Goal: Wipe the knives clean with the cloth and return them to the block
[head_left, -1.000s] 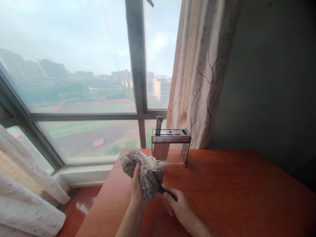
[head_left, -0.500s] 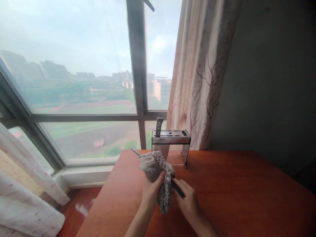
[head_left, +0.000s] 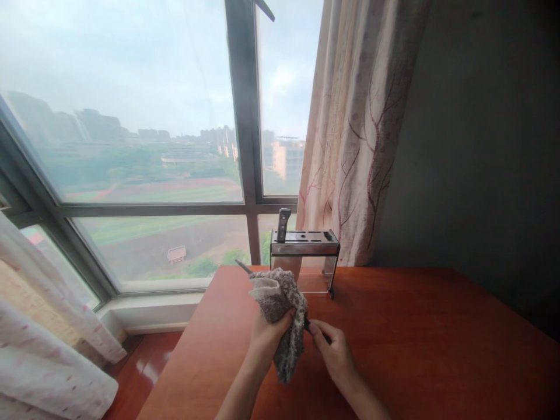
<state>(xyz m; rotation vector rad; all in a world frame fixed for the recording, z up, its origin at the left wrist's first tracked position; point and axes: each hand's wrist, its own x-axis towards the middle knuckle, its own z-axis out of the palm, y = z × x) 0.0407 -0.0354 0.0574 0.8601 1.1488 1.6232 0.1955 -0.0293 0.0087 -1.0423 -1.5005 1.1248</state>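
Observation:
My left hand (head_left: 265, 339) is closed round a grey, fluffy cloth (head_left: 284, 291), its thumb pressed on the near side. The cloth is folded over a knife, hiding most of the blade. Only a narrow metal tip (head_left: 242, 266) sticks out at the upper left. On the other side, my right hand (head_left: 336, 350) grips the black handle (head_left: 307, 324), fingers wrapped over much of it. Both hands are raised over the near part of the table. Just beyond them stands a knife block (head_left: 305, 247) with clear sides, and one grey-handled knife (head_left: 284, 225) upright in its left slot.
The reddish-brown wooden table (head_left: 406, 332) spreads to the right of my hands. A window frame (head_left: 249, 207) rises behind it, with a patterned curtain (head_left: 354, 146) by the block. Another curtain (head_left: 48, 344) hangs at the lower left, over the floor.
The cloth has shifted slightly, and less of the black handle shows. My right hand's fingers have changed their hold on the handle, with the thumb now nearer the cloth.

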